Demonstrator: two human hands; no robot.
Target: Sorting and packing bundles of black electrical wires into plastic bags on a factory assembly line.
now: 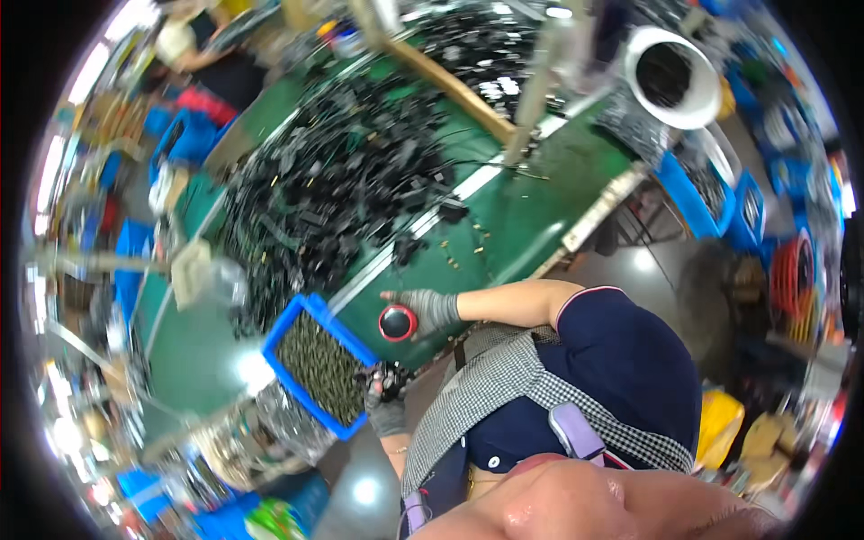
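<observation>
Nearest to me, below my checked apron (504, 387), my left hand (385, 407) in its grey glove is clenched around a small bunch of dark parts (389, 378). They are too blurred for me to tell their kind. That grip sits just beside the near corner of the blue bin (286, 326), which stands at the edge of the green tabletop (513, 216). The bin is filled across its floor with a bed of small dark and brassy pieces (319, 364). A little farther out, my right hand (427, 310), also gloved, is closed on a round black thing with a red rim (397, 322), holding it over the tabletop's near edge, just beyond the bin. So both grips are grasping something, neither released. As I judge it, a fair share of the work is already done, since the bin is well stocked. Much more is left, though: beyond my hands a big tangled heap of black cables and plugs (342, 180) covers most of the tabletop, and a few loose brassy bits (468, 243) lie scattered beside it. Farther on, a wooden bar (450, 85) crosses the surface with more black parts behind it. A white bucket (697, 108) and blue crates (688, 202) stand off to the right, and another person (207, 54) works at the far left end.
</observation>
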